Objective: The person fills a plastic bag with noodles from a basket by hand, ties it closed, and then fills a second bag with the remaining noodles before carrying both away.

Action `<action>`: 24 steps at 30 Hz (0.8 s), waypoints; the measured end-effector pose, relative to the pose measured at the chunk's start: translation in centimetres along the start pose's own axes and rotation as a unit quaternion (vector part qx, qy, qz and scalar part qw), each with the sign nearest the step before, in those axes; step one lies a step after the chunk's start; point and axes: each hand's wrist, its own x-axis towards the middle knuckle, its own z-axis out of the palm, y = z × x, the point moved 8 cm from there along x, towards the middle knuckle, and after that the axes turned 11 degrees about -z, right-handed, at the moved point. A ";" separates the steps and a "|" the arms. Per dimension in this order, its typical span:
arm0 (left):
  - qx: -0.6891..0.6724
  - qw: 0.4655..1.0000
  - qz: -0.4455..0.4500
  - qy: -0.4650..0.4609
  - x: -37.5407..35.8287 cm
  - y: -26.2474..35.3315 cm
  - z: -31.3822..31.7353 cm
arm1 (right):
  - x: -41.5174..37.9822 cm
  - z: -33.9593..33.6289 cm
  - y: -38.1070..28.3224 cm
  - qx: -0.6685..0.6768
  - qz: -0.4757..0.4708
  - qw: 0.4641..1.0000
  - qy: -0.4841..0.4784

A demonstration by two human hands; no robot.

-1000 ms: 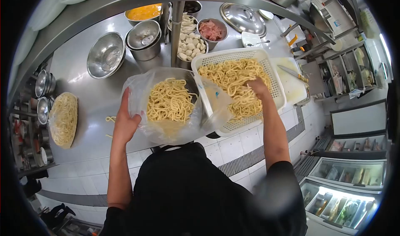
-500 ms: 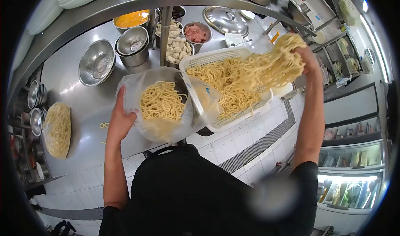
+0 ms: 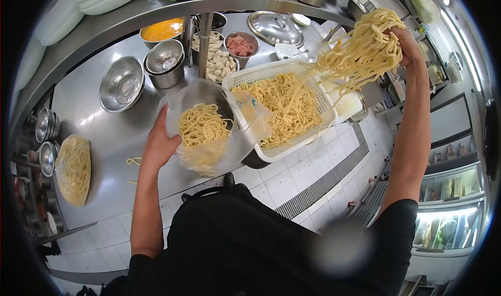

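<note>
My right hand (image 3: pixel 408 46) is closed around a large bunch of yellow noodles (image 3: pixel 365 48), raised above the right end of a white perforated basket (image 3: pixel 326 100). Loose strands dangle from the bunch. More noodles (image 3: pixel 287 108) lie in the basket. My left hand (image 3: pixel 161 142) grips the left edge of a clear plastic bag (image 3: pixel 180 98), thumb pointing right. Inside this open bag is a smaller heap of noodles (image 3: pixel 204 126). The bag's right side overlaps the basket's left end. A second bag full of noodles (image 3: pixel 73 170) lies at the table's left.
Metal bowls (image 3: pixel 122 84) stand on the steel table (image 3: pixel 112 155). Behind are containers of orange liquid (image 3: pixel 163 31), pale round pieces (image 3: pixel 220 66) and pink meat (image 3: pixel 240 45), plus a metal lid (image 3: pixel 275 27). A post (image 3: pixel 205 45) holds up the shelf. A few strands lie near my left wrist.
My right hand has moved up and to the right with the noodle bunch, lifting it higher over the basket. My left hand and the bag's edge have shifted slightly right.
</note>
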 end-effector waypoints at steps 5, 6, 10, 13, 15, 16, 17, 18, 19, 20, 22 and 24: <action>0.024 1.000 0.000 0.014 0.1 0.8 -0.3 | 1.6 -1.4 -2.6 -0.018 -0.060 0.998 -0.024; 0.036 0.999 0.005 0.021 0.1 0.9 -0.4 | 2.0 -1.9 -3.2 -0.016 -0.061 0.998 -0.024; 0.085 0.995 -0.024 0.049 -0.2 1.7 -0.8 | 1.2 -0.7 -7.2 0.003 -0.096 0.995 -0.030; 0.135 0.987 -0.017 0.091 -0.3 1.9 -1.3 | 1.0 1.4 -5.0 -0.009 -0.065 0.997 -0.027; 0.151 0.987 -0.028 0.053 -0.4 2.0 -0.9 | 0.7 3.6 -1.4 0.021 -0.039 0.998 -0.043; 0.152 0.986 -0.030 0.057 -0.5 2.0 -1.1 | 0.5 4.4 0.8 0.034 -0.020 0.998 -0.041; 0.158 0.986 -0.023 0.046 -0.7 2.1 -0.9 | 0.1 6.0 2.5 0.058 -0.033 0.996 -0.056; 0.165 0.986 -0.016 0.033 -0.8 2.2 -0.6 | -0.9 7.9 3.1 0.062 -0.046 0.996 -0.048; 0.165 0.986 -0.013 0.034 -0.9 2.1 -0.6 | -1.3 8.9 4.7 0.063 -0.028 0.996 -0.050; 0.157 0.987 -0.009 0.025 -0.8 1.9 -0.5 | -1.8 10.3 4.6 0.064 -0.066 0.993 -0.074; 0.143 0.990 0.003 0.015 -0.6 2.0 -0.3 | -1.8 10.9 5.4 0.025 -0.083 0.992 -0.088; 0.126 0.992 0.002 0.009 -0.6 2.2 -0.4 | -1.8 10.4 3.4 -0.009 -0.061 0.995 -0.076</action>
